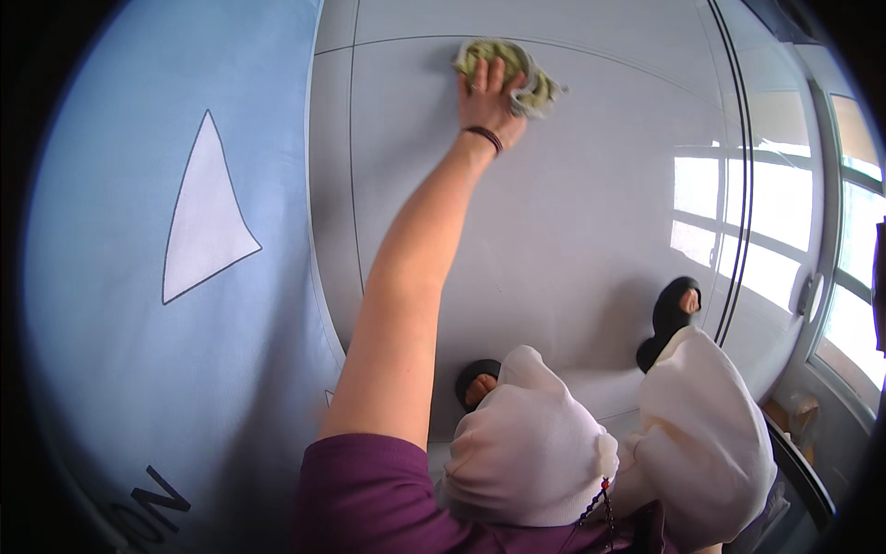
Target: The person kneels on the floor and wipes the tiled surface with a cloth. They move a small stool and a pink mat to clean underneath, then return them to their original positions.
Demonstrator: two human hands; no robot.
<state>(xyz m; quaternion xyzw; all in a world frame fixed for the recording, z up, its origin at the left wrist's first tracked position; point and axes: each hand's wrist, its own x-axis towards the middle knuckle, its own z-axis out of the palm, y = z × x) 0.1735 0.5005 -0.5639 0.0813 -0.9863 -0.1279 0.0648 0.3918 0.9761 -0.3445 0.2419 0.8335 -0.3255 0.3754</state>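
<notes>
My left hand (490,109), with a dark bracelet at the wrist, is spread over a crumpled green and grey cloth (543,97). It presses the cloth against the glossy grey tiled floor (526,215), close to a dark joint between tiles. The arm stretches far forward from a purple sleeve (367,478). My right hand is out of view. Below the outstretched arm are my knees in pale trousers (533,443), and my feet wear black open-toed slippers (668,315).
A blue sheet (104,228) with a white triangle (208,228) and black lettering borders the floor on the left. Dark parallel lines (739,173) run along the right side, near a framed glass door or window (858,242). A beaded cord (606,505) hangs in front of me.
</notes>
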